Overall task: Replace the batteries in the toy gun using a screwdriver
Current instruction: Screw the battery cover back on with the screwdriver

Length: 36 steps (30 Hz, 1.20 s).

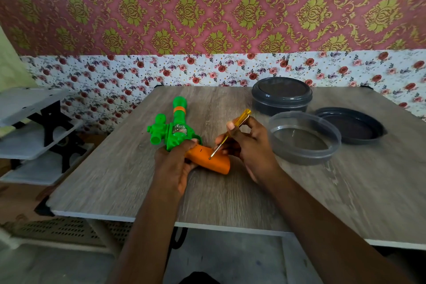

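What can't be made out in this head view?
1. Screw on the toy gun grip: too small, and the screwdriver tip sits on it, so the head type is unreadable.
2. Batteries: none visible; the closed orange grip hides them.
3. Fingers of the left hand: mostly hidden under the gun.
4. Lidded container: the dark lid hides its contents.

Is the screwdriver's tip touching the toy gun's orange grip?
Touching. The head view shows the tip of the screwdriver, held by the right hand, resting on a dark spot on the orange grip of the toy gun, with no gap.
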{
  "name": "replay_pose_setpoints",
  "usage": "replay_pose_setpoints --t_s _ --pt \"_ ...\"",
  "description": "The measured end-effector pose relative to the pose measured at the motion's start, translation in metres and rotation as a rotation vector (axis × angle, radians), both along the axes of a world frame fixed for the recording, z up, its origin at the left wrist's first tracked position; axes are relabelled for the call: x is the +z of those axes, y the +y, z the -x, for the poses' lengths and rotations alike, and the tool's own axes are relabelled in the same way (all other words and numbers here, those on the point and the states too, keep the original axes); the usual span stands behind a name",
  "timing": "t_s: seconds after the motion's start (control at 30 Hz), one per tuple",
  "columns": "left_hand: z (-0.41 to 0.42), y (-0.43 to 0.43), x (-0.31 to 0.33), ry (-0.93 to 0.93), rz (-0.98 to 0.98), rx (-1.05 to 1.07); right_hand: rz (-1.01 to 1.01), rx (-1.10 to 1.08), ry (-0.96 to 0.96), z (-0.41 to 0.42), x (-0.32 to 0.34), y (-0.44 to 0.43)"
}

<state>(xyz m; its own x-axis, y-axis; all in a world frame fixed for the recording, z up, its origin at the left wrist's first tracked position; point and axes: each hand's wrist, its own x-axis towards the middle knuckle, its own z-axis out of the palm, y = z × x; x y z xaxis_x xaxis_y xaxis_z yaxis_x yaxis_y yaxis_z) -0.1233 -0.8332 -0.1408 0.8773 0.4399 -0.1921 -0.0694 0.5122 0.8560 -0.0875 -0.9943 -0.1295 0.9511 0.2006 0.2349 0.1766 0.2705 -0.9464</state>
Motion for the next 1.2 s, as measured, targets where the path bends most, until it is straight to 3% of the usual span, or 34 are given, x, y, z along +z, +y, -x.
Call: replay_pose_setpoints --t_s 0.27,0.57,0.77,1.03,1.2 --pt "0.001 0.000 0.001 -0.001 0.009 -0.010 0.079 -0.006 -0.052 0.001 0.000 0.001" --pt "0.003 -0.001 0.003 0.018 -0.007 -0.005 0.012 -0.051 -0.266 0.004 0.009 -0.004" --pt "0.001 0.000 0.004 0.039 -0.006 -0.011 0.131 -0.094 -0.466 0.002 0.007 -0.003" --pt "-0.001 0.002 0.002 0.033 -0.029 -0.010 -0.050 -0.008 -0.397 0.002 0.015 -0.011" --pt "-0.002 0.000 0.004 0.060 -0.028 0.004 0.125 -0.156 -0.529 -0.001 0.014 -0.006"
